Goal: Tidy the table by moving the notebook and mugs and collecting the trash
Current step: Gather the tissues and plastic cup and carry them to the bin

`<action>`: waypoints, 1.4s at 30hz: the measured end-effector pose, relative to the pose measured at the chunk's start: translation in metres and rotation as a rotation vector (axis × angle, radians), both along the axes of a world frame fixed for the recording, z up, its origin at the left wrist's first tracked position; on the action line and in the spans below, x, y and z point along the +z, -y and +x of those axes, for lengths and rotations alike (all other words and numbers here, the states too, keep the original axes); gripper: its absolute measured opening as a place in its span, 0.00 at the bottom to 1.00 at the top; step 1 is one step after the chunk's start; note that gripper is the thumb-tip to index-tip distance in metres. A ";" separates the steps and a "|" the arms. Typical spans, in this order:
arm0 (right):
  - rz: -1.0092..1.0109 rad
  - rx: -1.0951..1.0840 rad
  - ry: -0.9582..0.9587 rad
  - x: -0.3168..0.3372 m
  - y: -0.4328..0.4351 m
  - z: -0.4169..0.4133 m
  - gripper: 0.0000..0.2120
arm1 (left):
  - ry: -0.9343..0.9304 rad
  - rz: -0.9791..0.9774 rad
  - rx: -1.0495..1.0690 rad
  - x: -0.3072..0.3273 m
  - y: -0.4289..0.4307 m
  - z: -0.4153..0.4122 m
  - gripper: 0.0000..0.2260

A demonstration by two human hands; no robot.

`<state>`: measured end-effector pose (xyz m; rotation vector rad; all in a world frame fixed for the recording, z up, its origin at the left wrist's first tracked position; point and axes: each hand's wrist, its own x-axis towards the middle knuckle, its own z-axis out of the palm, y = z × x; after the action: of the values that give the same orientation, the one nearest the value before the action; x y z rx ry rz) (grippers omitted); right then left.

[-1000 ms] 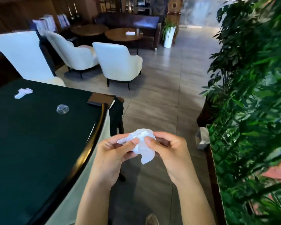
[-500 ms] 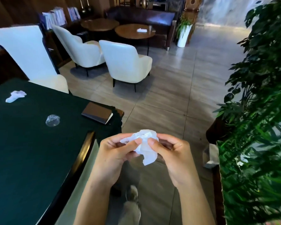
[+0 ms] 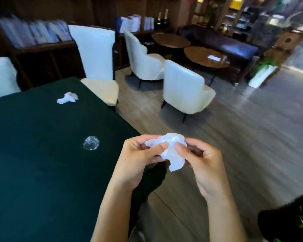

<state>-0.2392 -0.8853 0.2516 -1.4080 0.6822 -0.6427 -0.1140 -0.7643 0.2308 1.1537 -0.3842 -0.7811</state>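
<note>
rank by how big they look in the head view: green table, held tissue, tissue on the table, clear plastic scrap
1. green table
2. held tissue, though it is nearest the camera
3. tissue on the table and clear plastic scrap: they look about alike, and the tissue lies farther off, so no ranking

Motion blur smears the back of the room: the books [image 3: 33, 32] at eleven o'clock are only streaks, no titles readable. The white scrap [image 3: 213, 58] on the far round table [image 3: 196, 53] at one o'clock is too blurred to identify. The green table [image 3: 33, 163] runs off the left and bottom edges. Both forearms are cut off at six o'clock. The left hand [image 3: 138, 159] and right hand [image 3: 201, 163] cover part of the crumpled tissue [image 3: 171, 151]. At five o'clock, the plant [image 3: 290, 222] is dark and clipped by the corner.
</note>
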 end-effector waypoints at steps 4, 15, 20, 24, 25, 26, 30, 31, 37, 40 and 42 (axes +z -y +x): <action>-0.005 0.164 -0.027 -0.009 0.003 0.065 0.08 | -0.010 0.028 0.153 -0.006 -0.017 0.044 0.07; 0.007 0.646 -0.118 -0.055 -0.014 0.214 0.07 | -0.158 0.114 0.640 -0.046 -0.063 0.111 0.06; -0.127 0.755 -0.367 -0.132 0.001 0.308 0.06 | -0.291 0.170 0.963 -0.074 -0.063 0.130 0.06; -0.344 0.917 -0.577 -0.198 0.008 0.392 0.15 | -0.362 0.190 1.150 -0.092 -0.058 0.141 0.05; -0.434 0.930 -0.605 -0.203 0.009 0.402 0.18 | -0.372 0.185 1.154 -0.093 -0.058 0.140 0.05; -0.538 0.980 -0.623 -0.211 0.008 0.417 0.21 | -0.387 0.188 1.178 -0.097 -0.056 0.142 0.06; -0.892 1.452 -0.577 -0.236 -0.004 0.463 0.32 | -0.470 0.255 1.282 -0.113 -0.040 0.153 0.08; -0.956 1.571 -0.572 -0.242 -0.009 0.469 0.33 | -0.482 0.260 1.299 -0.118 -0.038 0.156 0.08; -1.113 1.796 -0.528 -0.270 -0.016 0.485 0.26 | -0.570 0.340 1.380 -0.149 -0.034 0.165 0.09; -0.999 1.717 -0.528 -0.271 -0.007 0.485 0.25 | -0.611 0.376 1.417 -0.163 -0.033 0.170 0.07; -0.679 1.595 -0.568 -0.265 -0.001 0.484 0.25 | -0.631 0.405 1.451 -0.174 -0.030 0.176 0.06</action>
<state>0.2447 -0.8846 -0.0133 -2.2205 -0.4320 0.9061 0.0620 -0.7347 0.0572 1.1366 1.1080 0.1345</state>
